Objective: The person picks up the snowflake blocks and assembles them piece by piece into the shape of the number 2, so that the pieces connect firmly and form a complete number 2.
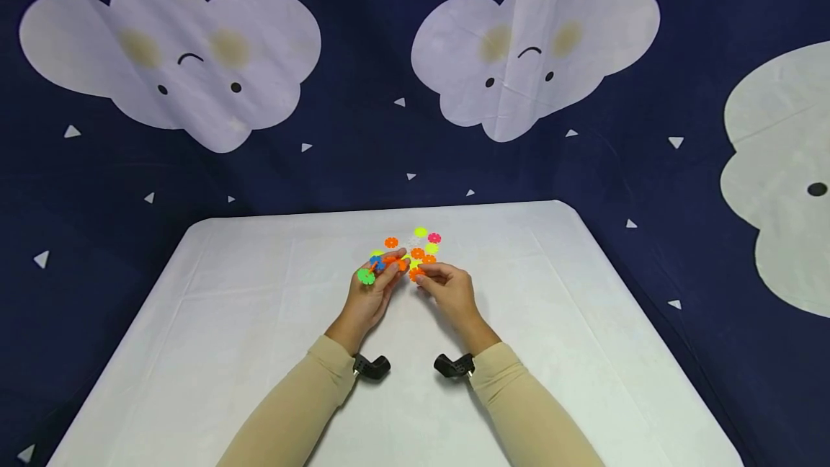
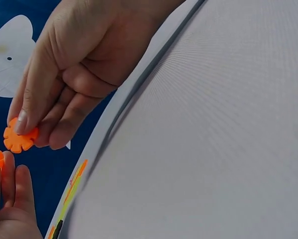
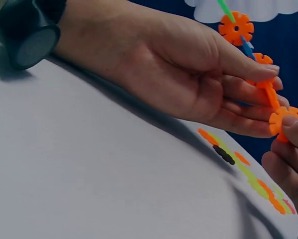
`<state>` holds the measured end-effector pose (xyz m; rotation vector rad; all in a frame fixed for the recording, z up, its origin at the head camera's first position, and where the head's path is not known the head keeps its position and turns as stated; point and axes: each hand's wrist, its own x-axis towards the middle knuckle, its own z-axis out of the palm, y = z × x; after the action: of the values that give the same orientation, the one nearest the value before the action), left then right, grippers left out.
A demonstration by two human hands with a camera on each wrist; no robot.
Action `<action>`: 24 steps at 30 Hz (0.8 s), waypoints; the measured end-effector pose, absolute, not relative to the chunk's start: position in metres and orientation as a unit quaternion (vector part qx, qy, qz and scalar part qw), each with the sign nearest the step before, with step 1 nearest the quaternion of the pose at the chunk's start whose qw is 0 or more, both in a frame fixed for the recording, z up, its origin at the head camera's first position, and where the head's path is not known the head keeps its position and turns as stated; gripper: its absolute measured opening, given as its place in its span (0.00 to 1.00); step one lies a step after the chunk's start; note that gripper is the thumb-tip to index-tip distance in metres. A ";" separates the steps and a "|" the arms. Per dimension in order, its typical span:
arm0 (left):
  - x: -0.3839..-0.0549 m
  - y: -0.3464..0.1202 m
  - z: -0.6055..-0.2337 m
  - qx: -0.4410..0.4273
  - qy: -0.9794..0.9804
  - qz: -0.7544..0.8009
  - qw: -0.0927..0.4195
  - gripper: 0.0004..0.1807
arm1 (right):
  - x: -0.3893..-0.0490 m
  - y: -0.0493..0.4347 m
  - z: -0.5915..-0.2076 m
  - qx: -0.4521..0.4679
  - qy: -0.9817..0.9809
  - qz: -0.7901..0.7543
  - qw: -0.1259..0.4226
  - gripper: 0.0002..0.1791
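- Left hand point(image 1: 368, 301): thumb and fingers pinch a chain of flower-shaped discs point(image 1: 377, 263), green, blue and orange, held above the tabletop point(image 1: 259, 323).
- Right hand point(image 1: 456, 298): thumb and fingertips pinch a separate orange disc point(image 1: 416, 275) between them, just beside the chain's orange end.
- Loose discs point(image 1: 434, 238), orange, yellow and pink, lie beyond the hands.

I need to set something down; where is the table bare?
The table is bare left of the left sleeve, right of the right sleeve, and between them. Crowded: the far middle, where flower discs cluster near the left hand and right hand.
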<state>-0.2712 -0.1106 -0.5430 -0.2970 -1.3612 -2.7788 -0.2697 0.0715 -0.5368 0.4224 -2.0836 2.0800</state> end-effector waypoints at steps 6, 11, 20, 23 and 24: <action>-0.271 -0.109 -0.541 -0.093 -0.442 -0.892 0.011 0.18 | -0.257 0.068 -0.518 0.159 -0.684 0.706 0.092 0.12; -0.270 -0.110 -0.540 -0.091 -0.453 -0.887 0.001 0.16 | -0.249 0.067 -0.507 0.160 -0.677 0.710 0.109 0.12; -0.270 -0.109 -0.541 -0.089 -0.451 -0.888 -0.005 0.13 | -0.250 0.064 -0.510 0.162 -0.660 0.724 0.117 0.11; -0.270 -0.109 -0.542 -0.088 -0.452 -0.887 -0.006 0.13 | -0.249 0.063 -0.510 0.166 -0.657 0.726 0.119 0.10; -0.270 -0.109 -0.542 -0.088 -0.454 -0.887 -0.007 0.13 | -0.248 0.062 -0.510 0.166 -0.656 0.727 0.120 0.09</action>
<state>-0.2700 -0.1086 -0.5417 -0.2779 -1.4321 -2.7973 -0.2485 0.0624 -0.5100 0.4842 -1.9160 2.1237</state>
